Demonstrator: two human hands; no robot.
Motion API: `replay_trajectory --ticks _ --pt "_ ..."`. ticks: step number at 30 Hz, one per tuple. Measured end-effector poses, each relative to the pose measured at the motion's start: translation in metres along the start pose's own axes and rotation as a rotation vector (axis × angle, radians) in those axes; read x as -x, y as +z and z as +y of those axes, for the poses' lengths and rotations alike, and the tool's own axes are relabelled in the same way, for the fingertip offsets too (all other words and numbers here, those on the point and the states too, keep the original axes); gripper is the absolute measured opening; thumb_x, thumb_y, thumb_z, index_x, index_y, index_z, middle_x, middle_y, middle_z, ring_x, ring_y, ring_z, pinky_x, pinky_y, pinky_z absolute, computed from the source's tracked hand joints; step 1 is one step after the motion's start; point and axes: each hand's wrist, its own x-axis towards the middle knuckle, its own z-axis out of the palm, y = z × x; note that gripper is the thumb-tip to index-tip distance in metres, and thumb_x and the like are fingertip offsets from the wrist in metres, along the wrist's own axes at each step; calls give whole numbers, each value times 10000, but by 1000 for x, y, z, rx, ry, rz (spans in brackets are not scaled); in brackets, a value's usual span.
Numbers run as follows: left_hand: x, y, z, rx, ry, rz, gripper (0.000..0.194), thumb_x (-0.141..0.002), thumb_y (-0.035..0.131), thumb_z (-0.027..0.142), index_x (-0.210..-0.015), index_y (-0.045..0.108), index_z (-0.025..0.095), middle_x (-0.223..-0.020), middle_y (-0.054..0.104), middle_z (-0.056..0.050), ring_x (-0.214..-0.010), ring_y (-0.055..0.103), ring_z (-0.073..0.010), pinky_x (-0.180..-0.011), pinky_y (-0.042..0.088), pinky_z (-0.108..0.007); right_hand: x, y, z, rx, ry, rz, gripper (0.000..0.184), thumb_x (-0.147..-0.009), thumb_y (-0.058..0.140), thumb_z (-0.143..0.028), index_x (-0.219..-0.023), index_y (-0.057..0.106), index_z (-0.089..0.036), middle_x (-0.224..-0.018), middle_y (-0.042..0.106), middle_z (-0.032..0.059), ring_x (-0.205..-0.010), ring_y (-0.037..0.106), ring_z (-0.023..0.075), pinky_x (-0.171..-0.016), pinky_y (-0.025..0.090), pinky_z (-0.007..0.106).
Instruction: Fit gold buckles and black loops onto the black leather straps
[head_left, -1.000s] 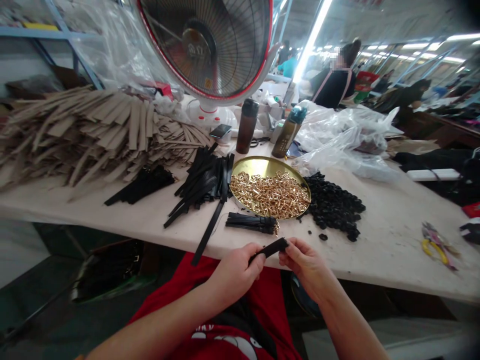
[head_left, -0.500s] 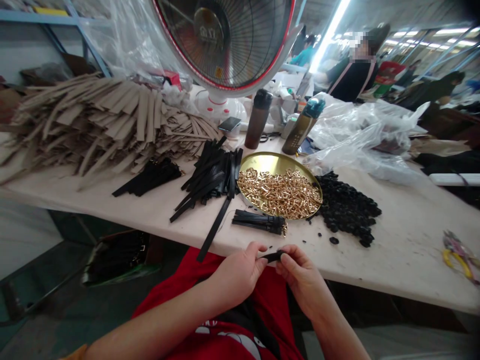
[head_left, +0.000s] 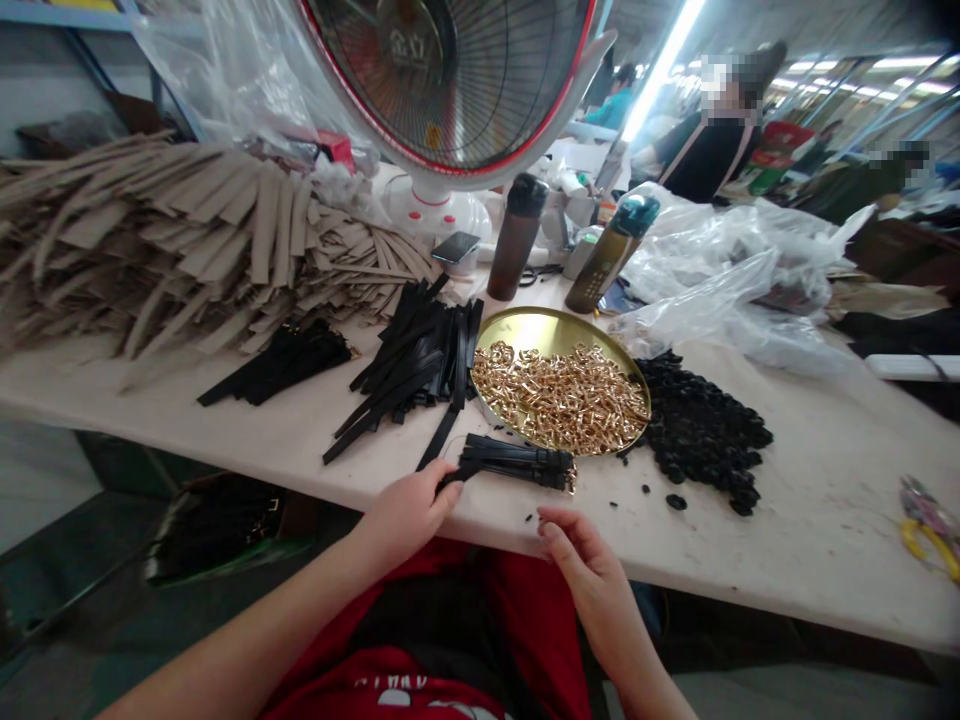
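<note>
Over the table's front edge, my left hand (head_left: pixel 412 510) is closed, with a black strap (head_left: pixel 450 478) between thumb and fingers. That strap meets the left end of a neat bundle of black straps (head_left: pixel 510 462) with gold clasps at its right end. My right hand (head_left: pixel 589 560) hovers just below the bundle, thumb and fingertips pinched together; whatever is between them is too small to make out. Behind the bundle sits a round gold tray (head_left: pixel 525 318) holding many small gold metal fittings (head_left: pixel 562 395). Left of the tray lies a loose pile of black straps (head_left: pixel 416 355).
Small black pieces (head_left: pixel 697 425) are heaped right of the tray. Farther left are another black strap pile (head_left: pixel 277 365) and a large stack of beige strips (head_left: pixel 187 230). A fan (head_left: pixel 450 90), two bottles (head_left: pixel 517 240), plastic bags (head_left: pixel 720 270) and pliers (head_left: pixel 930 530) surround the work area.
Both hands held a short black strap together in front of the table edge. They have parted: my left hand moved left and up to the bundle, and my right stayed lower right.
</note>
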Motion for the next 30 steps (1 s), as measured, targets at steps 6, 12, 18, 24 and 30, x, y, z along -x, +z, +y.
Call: replay_trajectory --ticks 6,12,18,24,30 --pt "-43 -21 -22 -406 -59 96 348 -873 289 390 -1093 485 205 -904 652 -83 -819 614 -231 -661 420 -295 -53 -29 -18 430 -326 135 256 -792 484 -378 -937 569 -184 -806 598 49 -682 532 170 -634 430 304" --pt "-49 -34 -26 -574 37 155 377 -845 360 435 -1125 462 203 -860 655 -76 -758 621 -232 -606 419 -279 -111 -36 -48 1010 -467 132 170 -817 446 -260 -810 602 -192 -819 602 42 -725 558 170 -643 395 279" --pt "-41 -22 -26 -591 85 102 257 -832 414 339 -1019 523 200 -844 649 -70 -779 612 -217 -670 430 -286 -145 -20 -47 1494 -420 30 189 -812 459 -303 -772 608 -194 -790 634 58 -695 593 188 -564 356 280" --pt "-46 -36 -26 -537 -4 188 316 -853 376 336 -1101 492 177 -894 640 -105 -802 607 -239 -698 421 -311 -152 -14 -55 1590 -475 -41 160 -776 489 -215 -690 610 -155 -709 655 95 -632 607 203 -523 326 282" --pt "-22 -28 6 146 71 192 303 -787 482 371 -1021 517 181 -920 620 -56 -819 568 -195 -697 404 -281 -138 -16 -70 1627 -601 -7 166 -782 459 -139 -712 608 -128 -721 646 128 -655 600 232 -559 333 307"
